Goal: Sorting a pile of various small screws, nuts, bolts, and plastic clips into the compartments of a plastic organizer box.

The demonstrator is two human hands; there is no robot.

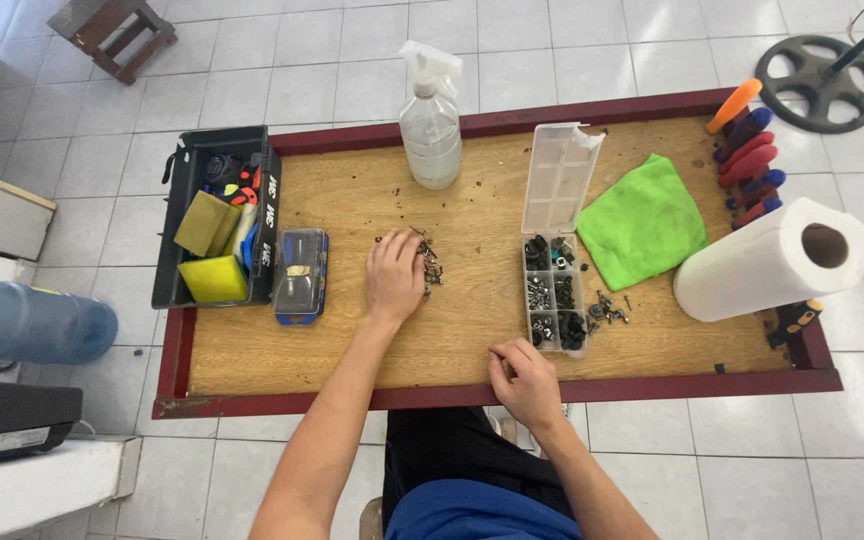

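Note:
My left hand [394,277] lies flat on the wooden table [352,330], fingers spread, touching a small pile of dark screws [428,258] at its fingertips. My right hand [524,380] rests near the table's front edge with fingers curled in; whether it pinches a small part I cannot tell. A clear compartment box [553,296] with sorted screws and nuts stands just right of my right hand, its lid [558,176] tipped open behind it. A few loose bits [607,310] lie beside the box.
A spray bottle [431,125] stands at the back. A black toolbox [214,215] with yellow sponges and a small blue case [300,276] sit left. A green cloth [644,220], a paper towel roll [774,258] and several screwdrivers [747,155] lie right.

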